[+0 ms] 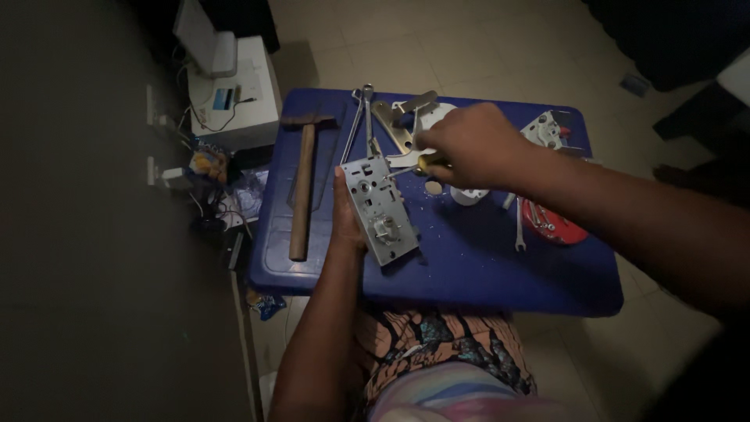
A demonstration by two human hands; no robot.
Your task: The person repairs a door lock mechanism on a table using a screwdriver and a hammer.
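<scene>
The left hand (346,215) grips the metal lock case (379,209) on the blue table (469,266) while the right hand (469,144) clasps a screwdriver (418,166) against it.

We see a matt grey metal lock case (380,208), a wooden-handled hammer (301,187), and a blue, seemingly smooth plastic table (469,266).
</scene>
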